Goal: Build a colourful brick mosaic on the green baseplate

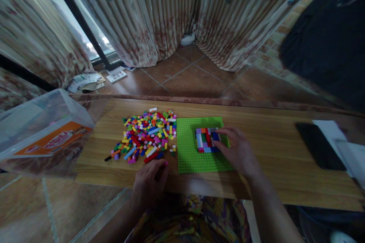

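Observation:
A green baseplate [186, 159] lies on the wooden table, with a rectangular build of toy bricks [200, 145] on it. Red, white, orange, purple and blue bricks form its outline, and a red bar crosses the inside. At the build's right side, my right hand [238, 150] has its thumb and fingers closed about a dark blue brick [215, 136]. My left hand [150, 178] is curled at the table's near edge, with a small pink brick [166, 163] showing at its fingertips. Just beyond it spreads a pile of loose multicoloured bricks [148, 133].
At the far left stands a clear plastic box [64, 108] with an orange label. A dark flat object [319, 146] and white papers [327, 131] lie on the right of the wooden table [273, 140]. Striped curtains [176, 15] hang beyond, above the tiled floor.

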A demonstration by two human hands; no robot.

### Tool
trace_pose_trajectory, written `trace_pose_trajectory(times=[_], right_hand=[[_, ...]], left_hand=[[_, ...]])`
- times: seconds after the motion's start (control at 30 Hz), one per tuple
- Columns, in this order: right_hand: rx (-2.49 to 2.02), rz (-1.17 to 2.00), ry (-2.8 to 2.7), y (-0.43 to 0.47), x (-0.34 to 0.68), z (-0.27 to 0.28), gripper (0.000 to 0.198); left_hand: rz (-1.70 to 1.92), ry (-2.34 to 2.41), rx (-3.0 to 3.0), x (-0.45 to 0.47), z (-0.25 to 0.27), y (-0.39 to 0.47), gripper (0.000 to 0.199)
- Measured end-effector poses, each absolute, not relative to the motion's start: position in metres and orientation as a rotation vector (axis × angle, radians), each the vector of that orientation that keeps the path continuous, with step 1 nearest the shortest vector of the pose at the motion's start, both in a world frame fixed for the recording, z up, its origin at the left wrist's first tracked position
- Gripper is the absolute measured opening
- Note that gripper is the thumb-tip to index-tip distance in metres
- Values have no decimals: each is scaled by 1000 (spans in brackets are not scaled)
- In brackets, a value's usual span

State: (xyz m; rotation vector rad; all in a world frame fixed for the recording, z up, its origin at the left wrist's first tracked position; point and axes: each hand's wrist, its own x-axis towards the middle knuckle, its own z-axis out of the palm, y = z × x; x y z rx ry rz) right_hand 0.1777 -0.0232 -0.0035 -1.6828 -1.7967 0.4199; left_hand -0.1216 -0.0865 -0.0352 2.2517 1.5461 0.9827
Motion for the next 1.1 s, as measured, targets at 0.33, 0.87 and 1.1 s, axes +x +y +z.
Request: trace_pose_trajectory(times=[0.33,0.87,1.1], right_hand=[[-1786,511,-1563,-26,169,-3,40],[-1958,655,-1324,-15,158,-15,44],[-1914,585,-1389,-15,155,-20,43]], left_hand=[[966,1555,2249,-122,-39,-87,8],[938,1553,2234,-122,-37,-87,10],[941,1568,2232,-122,-38,-86,11]])
